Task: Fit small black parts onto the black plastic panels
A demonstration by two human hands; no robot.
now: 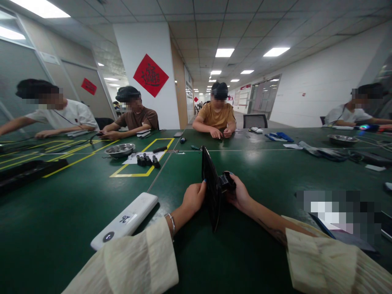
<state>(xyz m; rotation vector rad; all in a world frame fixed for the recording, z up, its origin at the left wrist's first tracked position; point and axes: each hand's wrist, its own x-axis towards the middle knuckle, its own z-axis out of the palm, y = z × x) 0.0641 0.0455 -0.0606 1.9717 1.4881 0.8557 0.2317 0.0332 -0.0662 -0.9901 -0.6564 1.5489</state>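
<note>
A thin black panel (pixel 211 196) stands on edge above the green table in front of me, seen nearly side-on. My left hand (pixel 194 198) grips its left side, thumb pressed on the face and the other fingers partly hidden. On the panel's right side sits a dark blocky part (pixel 226 181), touching it or very close; I cannot tell whether they are joined. Fingers of my right hand (pixel 240 192) are wrapped round that blocky part. A white oblong device (pixel 125 220) marked 26 lies left of my left wrist.
Several black fittings (pixel 148 160) and a metal bowl (pixel 120 150) lie ahead to the left, by yellow tape. Another metal bowl (pixel 342 140) and grey gloves (pixel 321 151) are at the right. A co-worker (pixel 216 116) sits opposite; others sit at both sides.
</note>
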